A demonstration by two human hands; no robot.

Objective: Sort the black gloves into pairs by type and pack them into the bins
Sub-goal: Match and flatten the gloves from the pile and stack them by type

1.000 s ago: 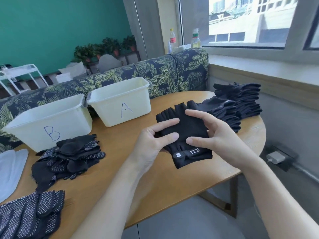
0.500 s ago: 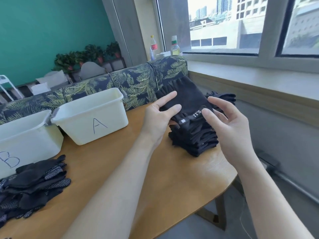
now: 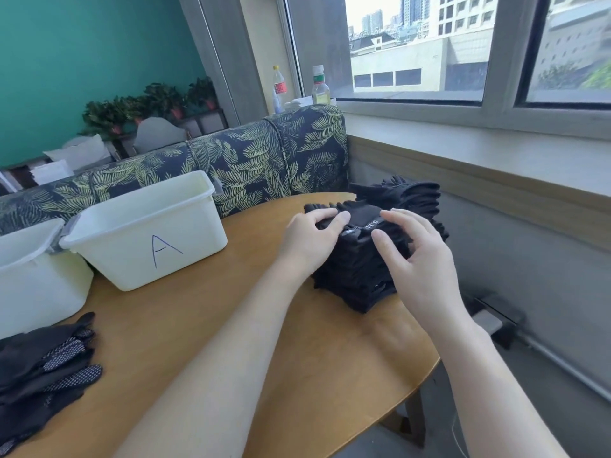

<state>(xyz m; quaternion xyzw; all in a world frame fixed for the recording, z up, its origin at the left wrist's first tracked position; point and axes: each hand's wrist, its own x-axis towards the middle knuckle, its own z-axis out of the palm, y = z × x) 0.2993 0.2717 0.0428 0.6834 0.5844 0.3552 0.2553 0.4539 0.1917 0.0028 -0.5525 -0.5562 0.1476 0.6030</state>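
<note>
A black fingerless glove with a white label (image 3: 362, 215) lies on top of a stack of the same black gloves (image 3: 357, 282) at the table's right edge. My left hand (image 3: 310, 241) rests on the glove's left side, fingers laid over it. Just right of the label my right hand (image 3: 418, 262) hovers with spread, relaxed fingers, its thumb near the stack's side. More black gloves (image 3: 411, 193) are heaped behind. White bin A (image 3: 145, 233) and white bin B (image 3: 33, 272) stand at the left. A pile of black dotted gloves (image 3: 43, 368) lies at the near left.
The round wooden table (image 3: 215, 325) ends close behind the stack and to its right. A leaf-patterned sofa back (image 3: 258, 160) runs behind the bins. Two bottles (image 3: 320, 85) stand by the window. A power adapter (image 3: 489, 320) lies on the floor at the right.
Both hands carried the labelled glove from the table's middle to the right and set it down on the stack. My right hand has come off it.
</note>
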